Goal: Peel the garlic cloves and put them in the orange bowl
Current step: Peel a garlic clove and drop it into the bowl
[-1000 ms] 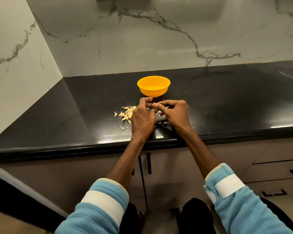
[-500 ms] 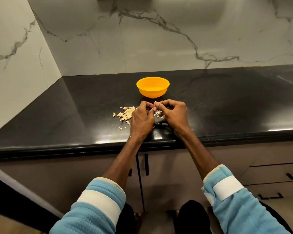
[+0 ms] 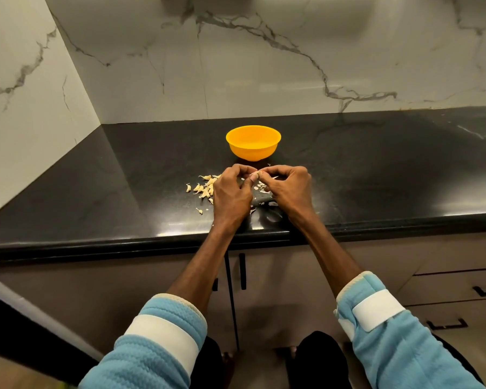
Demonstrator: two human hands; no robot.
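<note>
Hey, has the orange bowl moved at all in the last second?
No. The orange bowl sits in the same place on the counter, with the same gap to the garlic pile on its near left.

a home kitchen: black countertop (image 3: 376,169), marble backsplash (image 3: 264,66), cabinets (image 3: 292,270).

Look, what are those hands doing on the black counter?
A person is peeling garlic. The left hand and right hand meet just above the counter, both pinching one small garlic clove. A pile of cloves lies beside the left hand, and skin scraps lie under the hands. The orange bowl stands behind them; no cloves show inside it.
</note>
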